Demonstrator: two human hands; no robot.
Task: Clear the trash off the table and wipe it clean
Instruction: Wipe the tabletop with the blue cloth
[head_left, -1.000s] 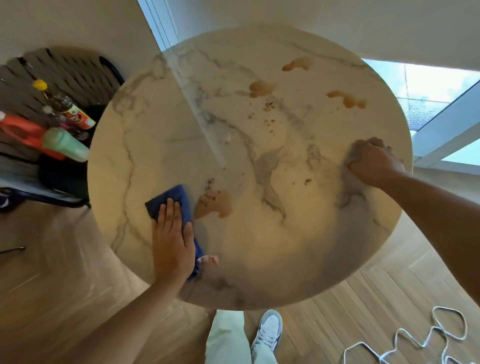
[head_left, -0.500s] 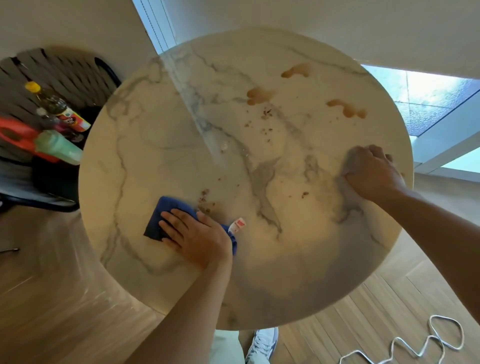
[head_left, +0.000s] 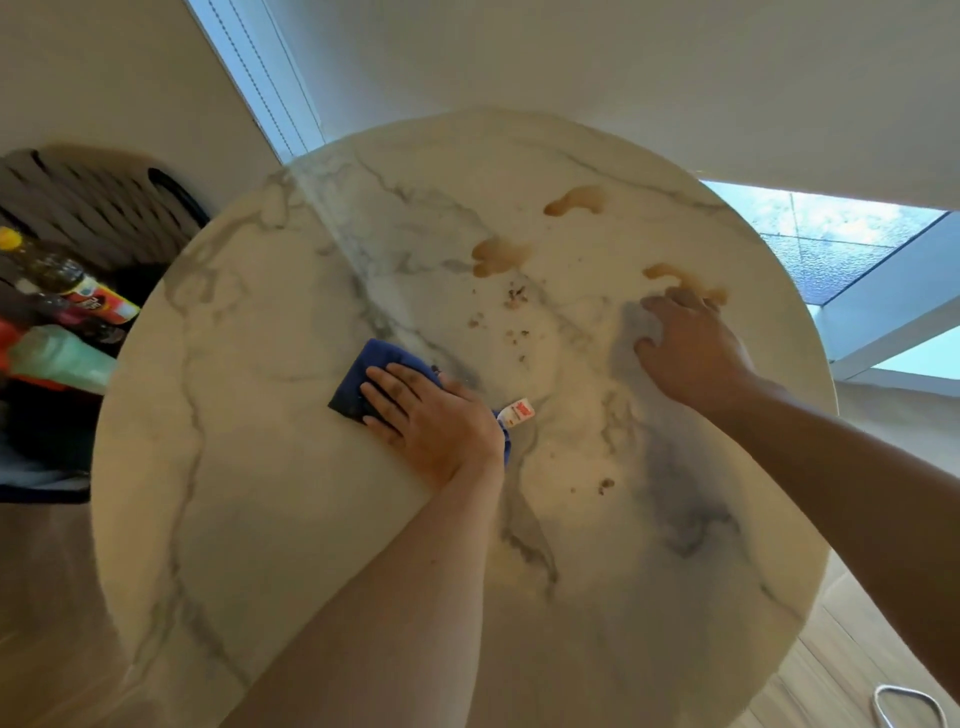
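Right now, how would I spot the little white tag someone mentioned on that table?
Start at the round marble table and find the blue cloth under the left hand. The tag sticks out at the cloth's right end, white with red print, unlike the brown crumbs and spills beyond.

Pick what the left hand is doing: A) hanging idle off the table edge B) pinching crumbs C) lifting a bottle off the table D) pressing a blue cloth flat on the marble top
D: the left hand lies with straight fingers on top of the blue cloth, which sits flat on the marble table.
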